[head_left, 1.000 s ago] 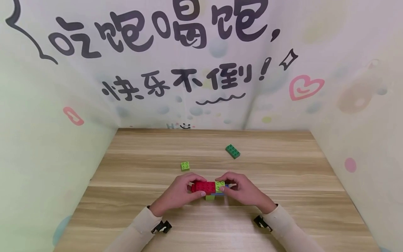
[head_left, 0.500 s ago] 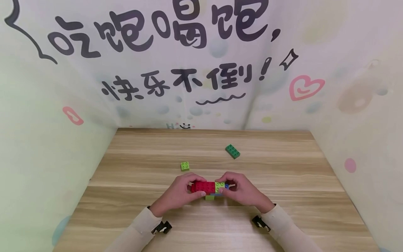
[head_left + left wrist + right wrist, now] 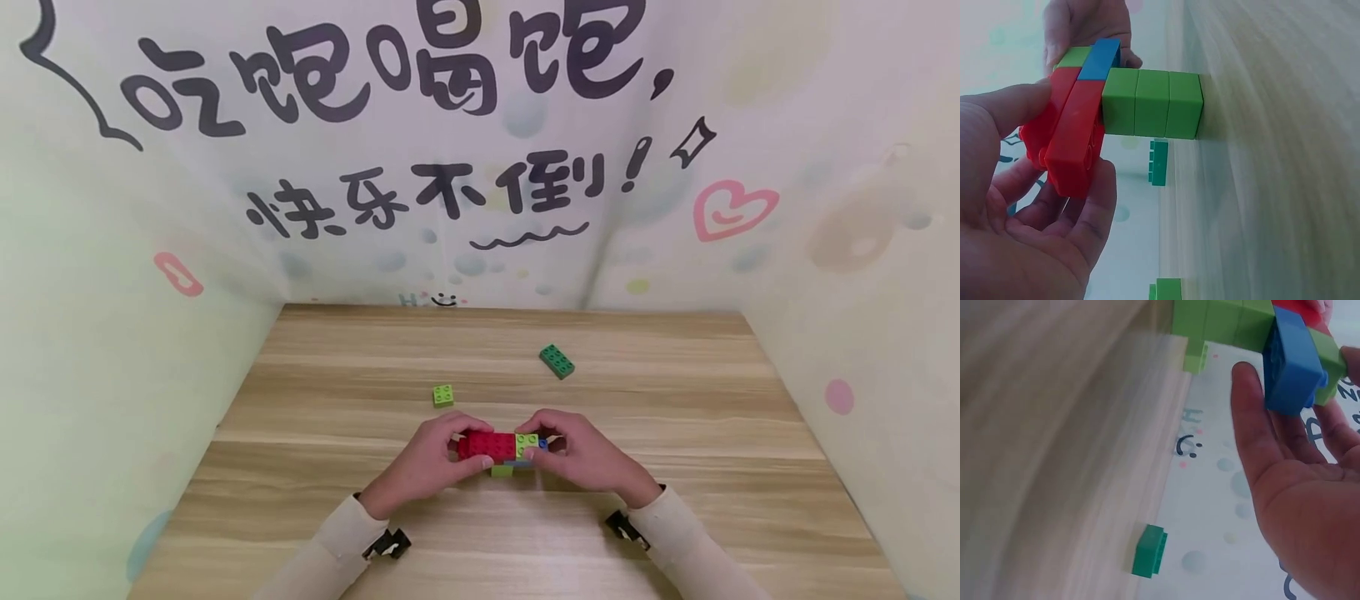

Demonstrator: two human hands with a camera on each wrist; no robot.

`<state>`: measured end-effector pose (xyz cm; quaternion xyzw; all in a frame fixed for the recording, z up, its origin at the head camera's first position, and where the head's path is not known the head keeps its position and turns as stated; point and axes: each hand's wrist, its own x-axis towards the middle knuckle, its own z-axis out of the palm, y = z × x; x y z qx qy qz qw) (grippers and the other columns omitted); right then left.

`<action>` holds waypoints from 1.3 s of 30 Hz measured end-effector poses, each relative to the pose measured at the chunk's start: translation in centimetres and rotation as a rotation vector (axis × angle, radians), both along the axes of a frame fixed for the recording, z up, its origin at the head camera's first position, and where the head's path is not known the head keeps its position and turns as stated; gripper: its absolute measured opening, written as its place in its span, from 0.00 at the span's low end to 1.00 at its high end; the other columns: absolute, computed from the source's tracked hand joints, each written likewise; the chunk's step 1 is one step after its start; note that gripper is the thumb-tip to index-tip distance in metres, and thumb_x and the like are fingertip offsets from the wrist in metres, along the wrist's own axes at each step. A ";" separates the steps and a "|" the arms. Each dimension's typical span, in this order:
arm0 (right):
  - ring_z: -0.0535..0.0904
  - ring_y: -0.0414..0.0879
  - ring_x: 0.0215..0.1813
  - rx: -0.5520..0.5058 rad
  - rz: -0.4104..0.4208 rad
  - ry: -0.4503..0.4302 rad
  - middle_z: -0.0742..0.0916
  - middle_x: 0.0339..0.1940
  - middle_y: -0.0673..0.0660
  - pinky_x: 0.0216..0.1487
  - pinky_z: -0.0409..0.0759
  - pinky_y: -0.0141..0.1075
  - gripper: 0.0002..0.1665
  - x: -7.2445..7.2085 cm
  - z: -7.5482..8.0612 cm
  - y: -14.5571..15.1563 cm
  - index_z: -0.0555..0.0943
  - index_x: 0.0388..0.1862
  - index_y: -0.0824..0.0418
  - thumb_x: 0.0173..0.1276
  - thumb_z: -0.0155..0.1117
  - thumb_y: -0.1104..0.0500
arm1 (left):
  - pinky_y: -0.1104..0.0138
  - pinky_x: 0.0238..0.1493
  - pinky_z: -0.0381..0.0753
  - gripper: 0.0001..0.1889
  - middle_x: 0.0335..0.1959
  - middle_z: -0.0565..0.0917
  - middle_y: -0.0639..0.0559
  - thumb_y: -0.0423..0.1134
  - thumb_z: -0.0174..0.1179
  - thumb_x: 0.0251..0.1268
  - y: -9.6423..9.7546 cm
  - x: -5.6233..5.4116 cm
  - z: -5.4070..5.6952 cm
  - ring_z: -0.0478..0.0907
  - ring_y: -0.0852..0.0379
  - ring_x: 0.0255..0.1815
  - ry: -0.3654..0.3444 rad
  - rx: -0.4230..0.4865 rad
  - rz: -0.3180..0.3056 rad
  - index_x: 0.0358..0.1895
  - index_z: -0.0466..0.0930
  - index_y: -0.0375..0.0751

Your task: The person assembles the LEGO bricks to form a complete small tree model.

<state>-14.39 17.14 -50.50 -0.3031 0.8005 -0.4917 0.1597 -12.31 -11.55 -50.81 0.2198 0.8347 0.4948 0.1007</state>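
Note:
A toy-brick build stands in front of me on a column of light green bricks point(image 3: 1151, 103). Across the column lie a red brick point(image 3: 1075, 140) and a blue brick point(image 3: 1297, 365). Over them sit another red brick point(image 3: 491, 446) and a light green brick point(image 3: 522, 439). My left hand point(image 3: 423, 458) grips the red end, thumb on the near side and fingers behind and under. At the other end my right hand point(image 3: 588, 457) pinches the top light green brick, with its fingers on the far side by the blue brick.
On the wooden table point(image 3: 337, 358), a loose light green brick point(image 3: 443, 396) lies behind the left hand. Farther back and to the right is a dark green brick point(image 3: 557, 361). Printed walls point(image 3: 450, 258) close off the back and both sides.
Both hands keep their holds on the build, which stays in place. The head view has shifted very slightly; the loose bricks lie as before.

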 end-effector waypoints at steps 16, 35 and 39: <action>0.85 0.46 0.54 0.096 -0.171 0.104 0.91 0.52 0.55 0.49 0.86 0.36 0.17 -3.1 0.1 0.9 0.85 0.56 0.60 0.80 0.65 0.49 | 0.62 0.55 0.88 0.22 0.57 0.85 0.54 0.45 0.74 0.69 -0.9 0.2 -0.1 0.83 0.55 0.56 -0.032 0.040 0.020 0.62 0.83 0.45; 0.85 0.49 0.49 0.024 -0.418 0.133 0.91 0.48 0.56 0.47 0.84 0.34 0.12 -8.6 -1.0 1.6 0.85 0.54 0.61 0.78 0.67 0.56 | 0.62 0.54 0.88 0.20 0.57 0.86 0.54 0.41 0.74 0.68 -1.0 0.5 0.1 0.84 0.55 0.54 -0.032 0.038 0.012 0.62 0.83 0.48; 0.84 0.50 0.50 0.019 -0.437 0.112 0.90 0.50 0.57 0.49 0.83 0.34 0.15 -9.6 -1.4 1.8 0.84 0.56 0.65 0.78 0.68 0.57 | 0.64 0.53 0.88 0.20 0.57 0.86 0.55 0.41 0.74 0.68 -1.0 0.6 0.2 0.84 0.56 0.54 -0.032 0.027 0.015 0.61 0.84 0.48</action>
